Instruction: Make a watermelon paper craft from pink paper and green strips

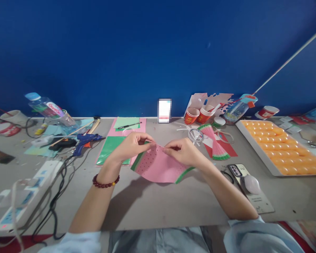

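A pink paper sheet (160, 167) with green edges and small dark seed marks is held above the table between both hands. My left hand (133, 146) pinches its upper edge near the left side. Just to the right, my right hand (183, 151) pinches the same upper edge. Between the hands the sheet sags and curves, its lower edge hanging toward me. Beyond the right hand lies a folded paper fan (214, 142) in the same pink and green, spread at both ends. It rests on red paper (230, 146) near a roll of clear tape (196, 134).
A blue glue gun (85, 142), its cables, and a white power strip (28, 196) occupy the left. Green sheets (113, 149) and a pen (129, 125) lie behind my left hand. On the right are a phone (252, 191), an orange-filled tray (281, 147) and red paper cups (192, 115).
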### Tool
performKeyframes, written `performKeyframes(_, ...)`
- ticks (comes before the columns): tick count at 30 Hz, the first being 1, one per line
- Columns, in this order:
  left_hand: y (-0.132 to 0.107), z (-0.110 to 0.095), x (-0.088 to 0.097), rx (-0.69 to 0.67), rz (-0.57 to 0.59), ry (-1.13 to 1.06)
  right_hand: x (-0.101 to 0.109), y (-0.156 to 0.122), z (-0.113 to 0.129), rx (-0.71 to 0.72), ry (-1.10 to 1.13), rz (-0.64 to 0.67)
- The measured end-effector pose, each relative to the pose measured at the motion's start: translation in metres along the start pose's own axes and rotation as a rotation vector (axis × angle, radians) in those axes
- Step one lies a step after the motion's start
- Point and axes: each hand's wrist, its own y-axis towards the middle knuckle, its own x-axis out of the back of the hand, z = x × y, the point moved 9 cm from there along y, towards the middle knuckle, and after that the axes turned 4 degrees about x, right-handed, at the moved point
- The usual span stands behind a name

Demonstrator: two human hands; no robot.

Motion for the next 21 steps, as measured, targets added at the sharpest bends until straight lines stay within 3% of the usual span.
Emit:
performKeyframes(4,0.001,0.0,-0.006,0.031,0.032,-0.009,-0.001,0.0,0.002,-0.003,0.026,0.005)
performKeyframes(14,0.007,0.013,-0.003,0.071,-0.078,0.022,-0.008,0.011,-0.018,-0.143,0.256,0.086)
performKeyframes(21,0.008,0.015,-0.012,0.088,0.023,0.081,-0.011,0.011,-0.019,-0.087,0.143,0.13)
